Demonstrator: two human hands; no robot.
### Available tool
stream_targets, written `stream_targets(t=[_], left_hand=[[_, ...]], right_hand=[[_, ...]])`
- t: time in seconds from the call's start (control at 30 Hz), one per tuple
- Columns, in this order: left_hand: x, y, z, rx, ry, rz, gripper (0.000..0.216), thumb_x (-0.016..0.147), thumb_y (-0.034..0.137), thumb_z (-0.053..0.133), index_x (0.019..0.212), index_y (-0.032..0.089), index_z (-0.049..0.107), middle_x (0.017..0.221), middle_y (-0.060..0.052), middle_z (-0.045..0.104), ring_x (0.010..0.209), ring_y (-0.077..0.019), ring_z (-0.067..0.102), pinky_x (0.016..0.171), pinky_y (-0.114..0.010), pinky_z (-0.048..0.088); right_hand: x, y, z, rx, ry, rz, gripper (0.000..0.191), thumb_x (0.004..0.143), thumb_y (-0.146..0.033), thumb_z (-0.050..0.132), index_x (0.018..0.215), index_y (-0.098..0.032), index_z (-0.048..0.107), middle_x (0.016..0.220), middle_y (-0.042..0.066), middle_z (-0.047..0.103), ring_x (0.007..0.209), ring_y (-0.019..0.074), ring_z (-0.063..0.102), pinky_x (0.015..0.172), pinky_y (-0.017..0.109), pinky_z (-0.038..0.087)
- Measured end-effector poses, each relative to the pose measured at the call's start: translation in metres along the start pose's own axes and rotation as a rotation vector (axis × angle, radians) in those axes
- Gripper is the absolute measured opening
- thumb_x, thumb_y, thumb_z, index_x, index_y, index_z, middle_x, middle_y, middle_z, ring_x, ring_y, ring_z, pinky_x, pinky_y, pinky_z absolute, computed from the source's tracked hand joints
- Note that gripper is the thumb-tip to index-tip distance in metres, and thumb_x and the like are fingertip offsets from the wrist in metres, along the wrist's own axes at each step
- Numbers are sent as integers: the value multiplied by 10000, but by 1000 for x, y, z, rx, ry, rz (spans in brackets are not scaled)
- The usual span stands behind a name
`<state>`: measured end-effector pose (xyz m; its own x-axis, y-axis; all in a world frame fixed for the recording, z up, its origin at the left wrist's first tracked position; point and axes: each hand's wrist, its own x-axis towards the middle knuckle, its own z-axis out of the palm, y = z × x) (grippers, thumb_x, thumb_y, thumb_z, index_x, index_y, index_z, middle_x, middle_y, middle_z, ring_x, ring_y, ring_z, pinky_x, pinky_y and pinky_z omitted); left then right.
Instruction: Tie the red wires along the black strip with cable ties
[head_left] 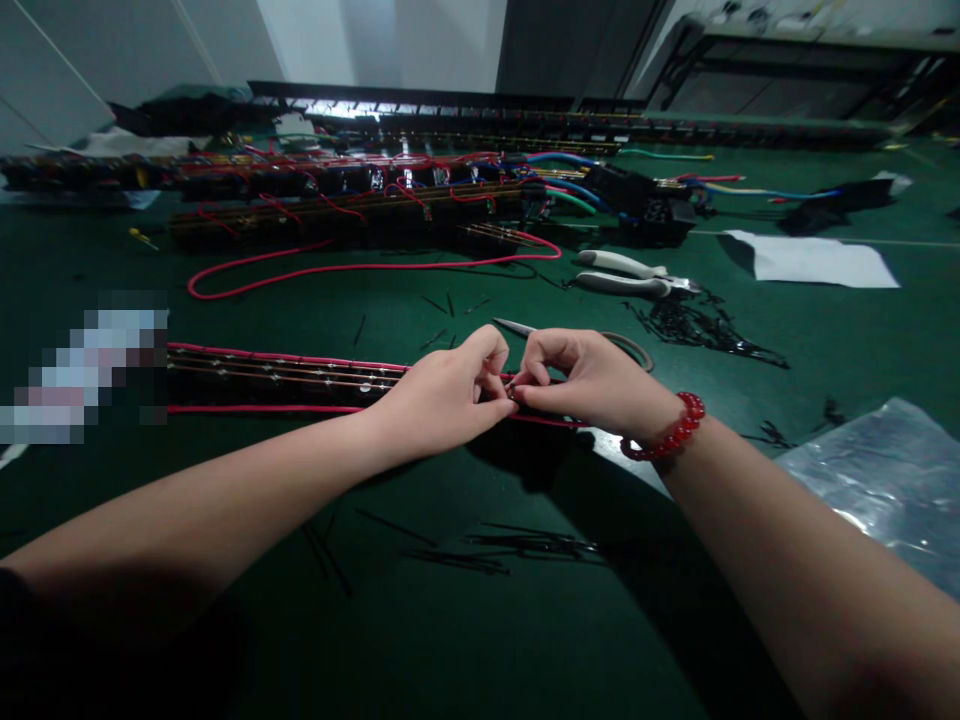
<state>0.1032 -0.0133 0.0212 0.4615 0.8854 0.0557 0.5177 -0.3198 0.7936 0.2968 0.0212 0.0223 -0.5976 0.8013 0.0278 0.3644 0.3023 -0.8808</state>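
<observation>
A long dark strip (277,375) with metal contacts and red wires (255,409) along it lies across the green mat (420,640). My left hand (442,395) and my right hand (592,380) meet at its right end. Both pinch at the red wire there, fingers curled tight together. What sits between the fingertips is too small to name beyond the wire. A red bead bracelet (667,430) circles my right wrist.
White-handled pliers (622,275) and a pile of cut black ties (697,325) lie behind my hands. More black ties (517,545) lie in front. Further wired strips (345,200), a red wire loop (360,266), white paper (814,260) and a plastic bag (885,480) surround them.
</observation>
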Motion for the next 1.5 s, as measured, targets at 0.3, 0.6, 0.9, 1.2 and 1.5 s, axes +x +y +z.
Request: stream_targets(t=[0.3,0.6,0.9,1.2,1.5], left_hand=[[0,-3,1,37,-4,22,269,763,149,591,874,236,361,748,54,636,680,-125,559,619,-257,365],[1,-4,1,48,3,28,250,759,163,589,881,235,383,728,54,603,676,-132,567,624,-269,387],[0,-3,0,43,2,18,254,770,197,602,870,234,372,754,45,612,671,-130,548,608,-266,370],[0,-6,2,-61,51,5,281,764,226,639,853,226,373,726,59,606,618,-99,540,587,-241,364],[2,-11,4,-165,89,-24,295,760,220,648,845,222,366,753,52,610,606,-78,537,553,-215,357]], right_hand=[[0,1,0,-36,7,-19,266,704,-233,686,583,-208,451,617,-20,561,606,122,525,569,261,407],[0,1,0,-51,-2,-53,273,717,-225,679,577,-210,445,618,-23,550,619,124,525,598,275,415],[0,-2,0,-171,-3,-98,230,727,-214,648,583,-205,471,606,-32,526,601,117,487,596,274,385],[-2,-5,-2,-276,-4,-145,228,738,-220,643,579,-205,480,619,-30,537,615,120,496,598,275,371],[-2,-5,-2,-326,-2,-192,216,734,-187,627,579,-206,477,623,-25,548,626,123,511,602,268,377]])
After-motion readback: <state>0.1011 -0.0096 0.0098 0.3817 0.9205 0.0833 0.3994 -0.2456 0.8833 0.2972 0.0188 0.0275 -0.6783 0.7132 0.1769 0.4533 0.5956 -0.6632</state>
